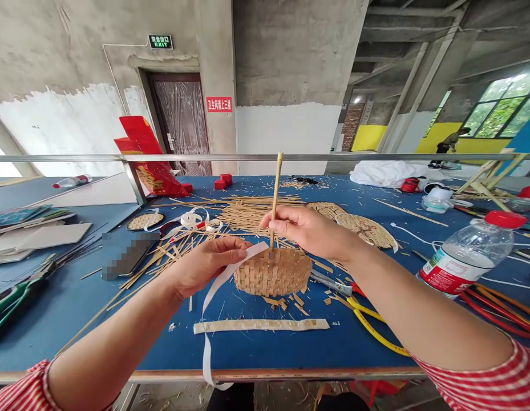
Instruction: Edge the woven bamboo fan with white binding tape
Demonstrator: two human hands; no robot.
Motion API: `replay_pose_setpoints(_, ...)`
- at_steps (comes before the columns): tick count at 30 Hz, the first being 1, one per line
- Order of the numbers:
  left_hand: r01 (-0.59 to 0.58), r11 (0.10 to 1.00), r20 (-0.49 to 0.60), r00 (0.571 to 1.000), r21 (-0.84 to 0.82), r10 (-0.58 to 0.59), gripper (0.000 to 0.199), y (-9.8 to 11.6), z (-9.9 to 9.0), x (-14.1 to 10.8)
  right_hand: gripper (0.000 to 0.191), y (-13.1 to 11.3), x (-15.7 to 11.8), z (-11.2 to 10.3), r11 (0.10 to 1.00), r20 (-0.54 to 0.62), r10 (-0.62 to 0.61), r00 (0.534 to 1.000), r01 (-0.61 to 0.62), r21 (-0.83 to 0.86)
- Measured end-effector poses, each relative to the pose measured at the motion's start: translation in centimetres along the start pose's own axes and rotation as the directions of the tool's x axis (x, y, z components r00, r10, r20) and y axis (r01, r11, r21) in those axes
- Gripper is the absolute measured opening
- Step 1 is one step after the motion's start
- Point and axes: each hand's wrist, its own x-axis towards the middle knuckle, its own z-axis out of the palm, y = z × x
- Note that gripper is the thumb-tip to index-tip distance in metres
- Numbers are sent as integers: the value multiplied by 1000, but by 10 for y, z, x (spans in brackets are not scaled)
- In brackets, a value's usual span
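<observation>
In the head view, a small woven piece of bamboo strips (273, 273) hangs just above the blue table, fixed to the lower end of a thin upright stick (277, 188). My right hand (301, 228) pinches that stick above the weave. At the weave's upper left, my left hand (217, 260) pinches a white ribbon (217, 288); its end reaches toward the stick's base and its tail hangs over the table's front edge. A pale flat strip (260, 326) lies on the table in front of the weave.
Scissors with yellow handles (376, 325) lie right of the weave, near a water bottle (470, 254). Bamboo strips (256, 212) spread behind. Green-handled pliers (20, 297) and a phone (130, 257) lie left. A metal rail (333, 157) crosses behind; a distant person (449, 144) bends at right.
</observation>
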Motion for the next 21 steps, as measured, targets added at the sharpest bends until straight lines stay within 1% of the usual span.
replay_pose_setpoints(3, 4, 998, 13, 1000, 59, -4, 20, 1, -2, 2, 22, 13, -7, 3, 998, 91, 46, 995, -43, -35)
replay_pose_setpoints(5, -2, 996, 29, 1000, 93, 0, 22, 2, -3, 2, 27, 18, -12, 6, 994, 108, 90, 990, -83, -73)
replay_pose_setpoints(7, -20, 991, 39, 999, 130, 15, 23, 2, -4, 3, 30, 19, -17, 10, 990, 85, 109, 990, -101, -97)
replay_pose_setpoints(10, -36, 985, 40, 999, 169, 30, 23, 1, -5, 6, 24, 14, -22, 15, 988, 38, 85, 996, -79, -134)
replay_pose_setpoints(14, -56, 983, 33, 998, 177, 51, 23, 0, -3, 9, 25, 8, -27, 21, 961, -84, 92, 992, -110, -253)
replay_pose_setpoints(16, -81, 981, 29, 997, 177, 77, 23, 0, -3, 11, 25, 12, -30, 26, 945, -132, 57, 990, -97, -313)
replay_pose_setpoints(18, -101, 977, 30, 995, 186, 98, 22, 0, -2, 13, 27, 18, -32, 32, 937, -157, -5, 988, -50, -345)
replay_pose_setpoints(21, -108, 972, 28, 994, 207, 105, 22, 0, -2, 15, 39, 29, -33, 39, 935, -184, -46, 982, -23, -354)
